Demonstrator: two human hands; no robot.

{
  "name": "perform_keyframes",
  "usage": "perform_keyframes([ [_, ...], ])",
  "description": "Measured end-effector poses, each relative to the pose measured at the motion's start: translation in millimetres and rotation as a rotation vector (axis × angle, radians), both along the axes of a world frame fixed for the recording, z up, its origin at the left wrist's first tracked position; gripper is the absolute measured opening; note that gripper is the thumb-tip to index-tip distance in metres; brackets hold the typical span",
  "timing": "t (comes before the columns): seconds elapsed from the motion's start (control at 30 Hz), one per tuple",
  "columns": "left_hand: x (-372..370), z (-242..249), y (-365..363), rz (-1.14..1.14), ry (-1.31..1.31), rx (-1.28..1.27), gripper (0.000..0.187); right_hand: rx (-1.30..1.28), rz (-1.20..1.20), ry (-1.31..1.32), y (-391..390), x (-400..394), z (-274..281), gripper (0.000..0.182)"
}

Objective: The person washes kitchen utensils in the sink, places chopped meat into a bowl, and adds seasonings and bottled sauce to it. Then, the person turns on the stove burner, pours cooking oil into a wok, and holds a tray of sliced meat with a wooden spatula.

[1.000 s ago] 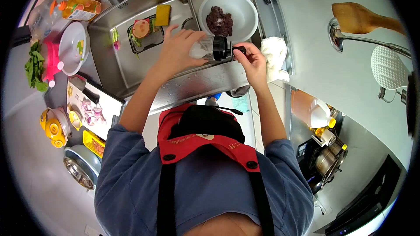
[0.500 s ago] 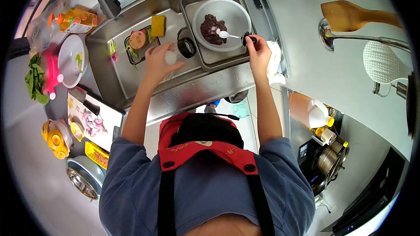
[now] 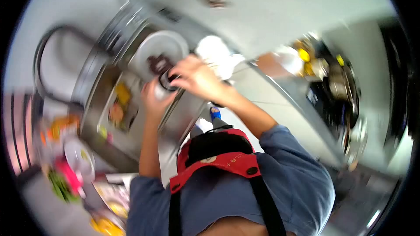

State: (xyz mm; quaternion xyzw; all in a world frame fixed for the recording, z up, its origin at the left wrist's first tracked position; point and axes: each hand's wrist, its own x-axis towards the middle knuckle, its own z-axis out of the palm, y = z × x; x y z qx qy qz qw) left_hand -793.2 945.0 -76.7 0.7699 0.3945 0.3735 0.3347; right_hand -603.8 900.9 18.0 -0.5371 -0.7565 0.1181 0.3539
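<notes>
My left hand (image 3: pixel 153 98) is wrapped round a clear jar (image 3: pixel 162 91) with a black collar and white contents. Over the jar's mouth, my right hand (image 3: pixel 195 78) grips the black lid (image 3: pixel 173 79); blur hides whether it is fully seated. The small white spoon fixed to the lid is out of sight. Just beyond both hands, a white bowl (image 3: pixel 175 43) holds dark raw meat (image 3: pixel 158 64) with a pale patch on top. It rests at the right-hand basin of the steel sink.
A yellow sponge (image 3: pixel 123 94) lies in the left basin. White cloth (image 3: pixel 214 52) sits on the counter beside my right hand. At left are another white bowl (image 3: pixel 79 157), an orange bottle (image 3: pixel 63 126) and green leaves (image 3: pixel 61 186). A jug (image 3: pixel 282 61) stands at right.
My right hand has brought the lid and spoon from the bowl to the jar, where both hands now meet. The view has swung round and is blurred.
</notes>
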Motion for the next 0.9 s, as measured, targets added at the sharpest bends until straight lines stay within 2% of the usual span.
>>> perform_keyframes([
  [0.07,24,11,-15,-0.098,-0.021,-0.015,0.063,0.146,-0.024,0.102,-16,8,7,0.022],
  [0.2,70,50,-50,-0.286,-0.045,-0.061,0.072,0.012,0.028,0.320,-68,41,31,0.031],
  [0.23,81,50,-57,-0.369,-0.111,-0.203,0.074,-0.033,0.011,0.340,-86,52,46,0.036],
  [0.27,96,59,-67,-0.452,-0.137,-0.269,0.073,-0.016,-0.089,0.246,-104,63,60,0.048],
  [0.3,112,71,-79,-0.530,-0.164,-0.337,0.072,-0.041,-0.092,0.281,-124,75,71,0.067],
  [0.33,129,79,-89,-0.575,-0.085,-0.216,0.070,-0.013,-0.134,0.266,-143,87,85,0.076],
  [0.37,151,87,-105,-0.546,-0.250,-0.427,0.069,0.013,-0.172,0.248,-159,100,103,0.085],
  [0.43,192,114,-121,-0.607,-0.116,-0.097,0.069,-0.095,-0.428,0.320,-199,123,126,0.095],
  [0.47,219,125,-134,-0.616,-0.185,-0.108,0.069,0.008,-0.478,0.409,-214,143,128,0.088],
  [0.5,249,144,-144,-0.622,-0.142,0.040,0.070,-0.074,-0.536,0.452,-231,162,139,0.086],
  [0.53,279,158,-153,-0.638,-0.171,0.150,0.070,-0.016,-0.582,0.352,-243,182,146,0.085],
  [0.57,305,165,-164,-0.619,-0.167,0.143,0.073,0.047,-0.626,0.249,-252,206,152,0.084],
  [0.6,333,163,-170,-0.650,-0.108,0.090,0.082,0.045,-0.694,0.244,-260,228,154,0.085],
  [0.63,355,181,-175,-0.679,-0.050,0.121,0.086,0.038,-0.758,0.246,-264,250,155,0.085],
  [0.7,387,191,-182,-0.539,-0.029,0.294,0.082,0.176,-0.847,0.120,-255,303,140,0.081],
  [0.73,393,190,-181,-0.511,-0.007,0.308,0.072,0.188,-0.843,0.132,-244,328,128,0.080],
  [0.77,396,185,-178,-0.493,0.004,0.315,0.072,0.201,-0.843,0.142,-229,352,115,0.079],
  [0.83,390,172,-175,-0.458,0.051,0.218,0.062,0.087,-0.781,0.275,-192,389,80,0.076],
  [0.9,383,170,-177,-0.401,0.086,0.186,0.053,0.024,-0.782,0.210,-150,417,30,0.074],
])
